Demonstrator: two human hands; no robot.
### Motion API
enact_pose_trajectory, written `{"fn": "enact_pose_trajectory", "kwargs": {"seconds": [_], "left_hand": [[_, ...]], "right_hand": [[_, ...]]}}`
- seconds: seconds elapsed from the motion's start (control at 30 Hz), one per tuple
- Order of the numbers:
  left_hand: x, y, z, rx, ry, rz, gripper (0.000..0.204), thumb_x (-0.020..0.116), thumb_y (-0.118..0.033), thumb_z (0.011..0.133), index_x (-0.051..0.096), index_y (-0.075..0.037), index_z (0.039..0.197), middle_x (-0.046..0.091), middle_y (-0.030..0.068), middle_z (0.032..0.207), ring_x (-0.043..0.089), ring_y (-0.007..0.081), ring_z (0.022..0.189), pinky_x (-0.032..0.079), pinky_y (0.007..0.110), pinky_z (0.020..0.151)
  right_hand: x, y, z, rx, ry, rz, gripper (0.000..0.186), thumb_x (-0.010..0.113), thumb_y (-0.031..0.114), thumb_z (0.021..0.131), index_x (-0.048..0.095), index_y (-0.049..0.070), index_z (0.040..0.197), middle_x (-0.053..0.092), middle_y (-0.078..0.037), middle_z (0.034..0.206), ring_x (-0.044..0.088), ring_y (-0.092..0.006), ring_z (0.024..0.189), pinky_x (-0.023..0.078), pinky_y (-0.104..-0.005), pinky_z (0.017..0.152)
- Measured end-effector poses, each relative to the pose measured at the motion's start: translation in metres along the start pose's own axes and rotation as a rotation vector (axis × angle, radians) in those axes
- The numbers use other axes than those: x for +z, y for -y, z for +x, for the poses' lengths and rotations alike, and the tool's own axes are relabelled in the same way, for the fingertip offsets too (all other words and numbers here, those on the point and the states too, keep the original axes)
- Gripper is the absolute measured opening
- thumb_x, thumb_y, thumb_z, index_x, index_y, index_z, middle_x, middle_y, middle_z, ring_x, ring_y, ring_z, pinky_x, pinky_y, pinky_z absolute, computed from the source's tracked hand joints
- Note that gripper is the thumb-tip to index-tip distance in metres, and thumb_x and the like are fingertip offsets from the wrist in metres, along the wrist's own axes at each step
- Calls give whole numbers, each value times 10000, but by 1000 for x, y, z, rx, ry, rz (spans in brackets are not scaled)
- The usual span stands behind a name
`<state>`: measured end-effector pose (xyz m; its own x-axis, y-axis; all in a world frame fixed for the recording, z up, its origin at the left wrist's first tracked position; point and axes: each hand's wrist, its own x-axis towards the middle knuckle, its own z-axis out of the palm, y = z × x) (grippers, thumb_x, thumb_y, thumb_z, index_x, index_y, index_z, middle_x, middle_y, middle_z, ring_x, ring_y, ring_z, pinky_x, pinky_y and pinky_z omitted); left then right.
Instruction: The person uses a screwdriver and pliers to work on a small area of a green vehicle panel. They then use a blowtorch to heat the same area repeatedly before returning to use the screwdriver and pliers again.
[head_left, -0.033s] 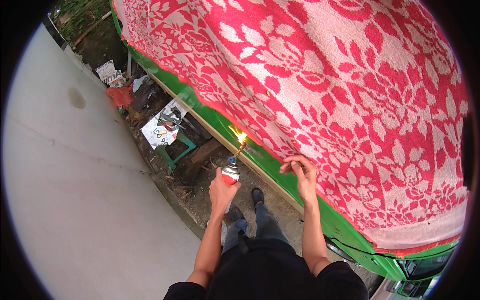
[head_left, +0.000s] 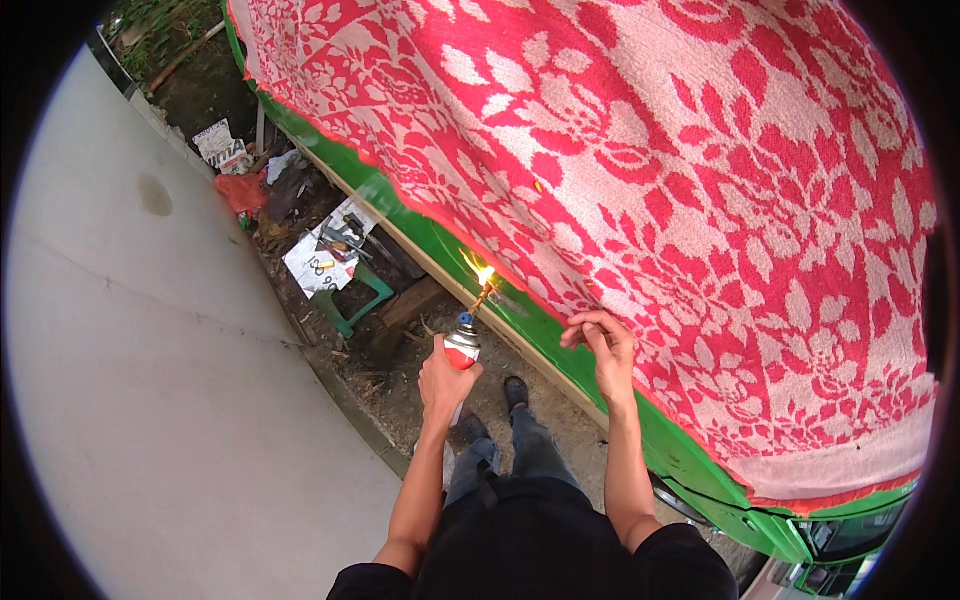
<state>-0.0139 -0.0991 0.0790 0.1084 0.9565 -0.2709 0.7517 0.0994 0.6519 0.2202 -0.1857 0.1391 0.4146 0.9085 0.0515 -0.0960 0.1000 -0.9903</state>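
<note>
My left hand (head_left: 447, 385) is closed round a gas torch (head_left: 462, 345), a red, white and silver can with a blue collar and a thin brass-coloured nozzle. A yellow flame (head_left: 484, 273) burns at the nozzle's tip, against the green vehicle panel (head_left: 440, 240) under the cloth's hem. My right hand (head_left: 606, 350) holds nothing; its fingers are loosely bent, thumb apart, beside the cloth's lower edge. That cloth (head_left: 620, 150), red and pale pink with flowers and leaves, is draped over the vehicle. Near the flame the panel bears a greyish, worn-looking patch (head_left: 513, 306).
A pale wall (head_left: 150, 350) curves along my left. Between wall and vehicle stands a green stool (head_left: 370, 295) with tools and white printed sheets (head_left: 318, 265) on it. Beyond lie a red plastic bag (head_left: 241, 192) and rubbish. A light-coloured strip (head_left: 535, 355) runs below the green panel.
The flame has changed shape slightly and looks a little broader. Both hands, the torch and the cloth stay practically where they were.
</note>
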Motion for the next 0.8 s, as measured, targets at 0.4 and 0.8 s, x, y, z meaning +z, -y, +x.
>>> {"fn": "enact_pose_trajectory", "kwargs": {"seconds": [0.4,0.8], "left_hand": [[11,14,30,-15,9,150,676,775,-294,671,515,-27,1235,711,274,1005,679,481,948,539,538,824],[0,57,-5,-4,-110,-390,648,827,-172,568,592,-48,1158,738,174,940,715,356,861,544,424,803]], "right_hand": [[-2,2,-2,-12,19,-30,221,480,55,1030,668,-41,1094,725,-108,909,691,-168,836,528,-309,763],[0,-3,-8,-23,6,-15,216,487,54,1032,671,-41,1097,722,-101,893,688,-165,826,526,-307,763]]}}
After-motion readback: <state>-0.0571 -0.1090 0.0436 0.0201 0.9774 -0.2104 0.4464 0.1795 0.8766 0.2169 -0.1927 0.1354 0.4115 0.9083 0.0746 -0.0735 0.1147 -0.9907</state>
